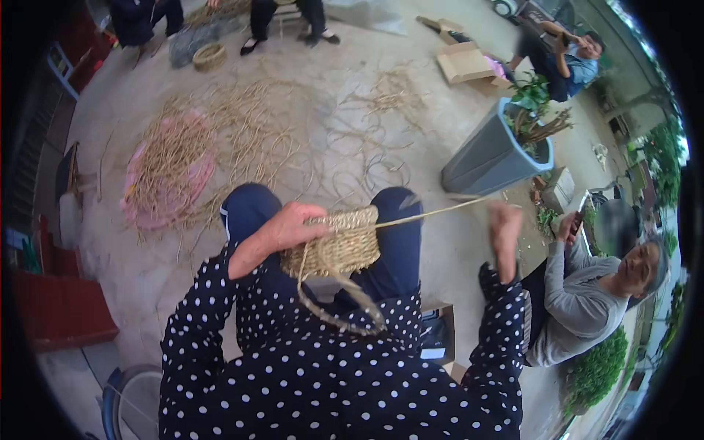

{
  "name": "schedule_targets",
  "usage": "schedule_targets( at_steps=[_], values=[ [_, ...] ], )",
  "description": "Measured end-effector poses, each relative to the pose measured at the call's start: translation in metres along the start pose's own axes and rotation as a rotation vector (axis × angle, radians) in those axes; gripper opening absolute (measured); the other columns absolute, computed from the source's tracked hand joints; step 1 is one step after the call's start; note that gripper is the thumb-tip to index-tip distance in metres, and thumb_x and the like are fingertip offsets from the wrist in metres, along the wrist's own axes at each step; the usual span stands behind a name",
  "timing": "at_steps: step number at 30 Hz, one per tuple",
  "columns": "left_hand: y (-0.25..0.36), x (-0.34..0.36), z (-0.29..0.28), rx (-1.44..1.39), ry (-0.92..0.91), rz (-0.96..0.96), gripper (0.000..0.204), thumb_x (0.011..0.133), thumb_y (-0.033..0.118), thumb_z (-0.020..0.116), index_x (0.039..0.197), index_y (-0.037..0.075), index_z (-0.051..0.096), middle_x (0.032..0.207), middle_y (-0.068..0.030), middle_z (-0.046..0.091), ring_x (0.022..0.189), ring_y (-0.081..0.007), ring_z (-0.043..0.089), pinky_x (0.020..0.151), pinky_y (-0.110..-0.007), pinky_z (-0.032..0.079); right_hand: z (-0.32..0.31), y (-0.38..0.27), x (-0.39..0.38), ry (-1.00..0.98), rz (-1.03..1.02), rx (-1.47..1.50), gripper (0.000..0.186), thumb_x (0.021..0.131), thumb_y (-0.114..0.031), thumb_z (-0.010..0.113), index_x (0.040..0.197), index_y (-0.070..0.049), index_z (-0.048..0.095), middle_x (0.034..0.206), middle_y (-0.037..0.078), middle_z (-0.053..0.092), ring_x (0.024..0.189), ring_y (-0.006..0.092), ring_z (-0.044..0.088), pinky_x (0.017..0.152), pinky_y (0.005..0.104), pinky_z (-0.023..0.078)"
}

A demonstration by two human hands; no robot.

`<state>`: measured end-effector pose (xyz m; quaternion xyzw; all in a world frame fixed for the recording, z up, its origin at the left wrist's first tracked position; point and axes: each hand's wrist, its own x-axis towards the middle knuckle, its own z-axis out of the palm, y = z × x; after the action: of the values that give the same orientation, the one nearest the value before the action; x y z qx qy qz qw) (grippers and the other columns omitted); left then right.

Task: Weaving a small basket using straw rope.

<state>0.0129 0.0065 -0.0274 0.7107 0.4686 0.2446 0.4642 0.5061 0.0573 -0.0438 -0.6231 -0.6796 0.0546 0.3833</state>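
Note:
On my lap rests a small woven straw basket (343,246), its sides built from rows of twisted cord. My left hand (293,226) is closed over the basket's left rim, fingers reaching to its edge. From the basket's right side a straw cord (433,213) stretches out nearly straight to my right hand (505,229). That hand is raised off to the right, slightly blurred, with its fingers closed around the cord's far end. A loose cord loop (334,321) hangs from the basket's near side in front of my polka-dot top.
Straw cords (253,132) lie strewn over the floor and heaped on a pink mat (136,198). A grey-blue planter (480,150) stands front right. Another person (587,308) sits at my right, others farther off. A round basket (210,57) sits at the back left.

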Motion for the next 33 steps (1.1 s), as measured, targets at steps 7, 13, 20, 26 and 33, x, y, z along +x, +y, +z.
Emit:
schedule_targets(
  at_steps=[7,13,20,26,33],
  values=[
    [-0.007,0.011,-0.008,-0.23,-0.119,-0.108,0.039,0.09,0.035,0.062,0.092,-0.003,0.067,0.07,-0.0046,0.064,0.067,-0.0089,0.055,0.062,-0.028,0.045,0.025,-0.06,-0.011,-0.41,-0.28,-0.611,0.045,0.081,-0.016,0.069,0.124,-0.016,0.058,0.133,0.013,0.052,0.121,0.0331,0.049,0.098,0.0484,0.039],
    [-0.004,-0.003,-0.002,-0.359,-0.043,-0.016,0.039,0.096,0.034,0.056,0.092,-0.004,0.062,0.069,0.0034,0.053,0.067,-0.0045,0.045,0.06,-0.025,0.04,0.067,-0.233,-0.057,-0.665,-0.177,0.013,0.025,0.087,-0.033,0.067,0.088,-0.008,0.063,0.079,0.014,0.063,0.075,0.0371,0.062,0.064,0.0406,0.049],
    [-0.014,-0.005,-0.001,-0.264,0.036,0.038,0.047,0.094,0.041,0.056,0.101,-0.005,0.066,0.078,-0.0114,0.068,0.075,-0.0121,0.06,0.072,-0.03,0.048,0.027,-0.035,-0.005,-0.184,-0.161,-0.117,0.02,0.093,-0.023,0.06,0.095,-0.005,0.069,0.07,0.015,0.059,0.059,0.0252,0.056,0.058,0.0347,0.045],
    [-0.022,0.004,-0.004,-0.254,-0.047,0.013,0.045,0.098,0.037,0.053,0.098,-0.007,0.063,0.076,-0.0036,0.062,0.076,-0.0072,0.051,0.072,-0.027,0.045,0.01,-0.044,0.001,-0.357,-0.234,-0.461,0.023,0.088,-0.015,0.062,0.111,-0.011,0.066,0.106,0.014,0.066,0.088,0.0325,0.065,0.074,0.0396,0.051],
    [-0.008,-0.004,-0.009,-0.285,-0.05,-0.107,0.048,0.098,0.039,0.051,0.097,-0.007,0.064,0.079,-0.002,0.063,0.077,-0.0071,0.051,0.075,-0.026,0.044,0.074,-0.211,-0.063,-0.627,-0.356,-0.101,0.028,0.082,-0.032,0.072,0.08,-0.006,0.06,0.073,0.011,0.056,0.069,0.0329,0.057,0.063,0.0417,0.046]
  ],
)
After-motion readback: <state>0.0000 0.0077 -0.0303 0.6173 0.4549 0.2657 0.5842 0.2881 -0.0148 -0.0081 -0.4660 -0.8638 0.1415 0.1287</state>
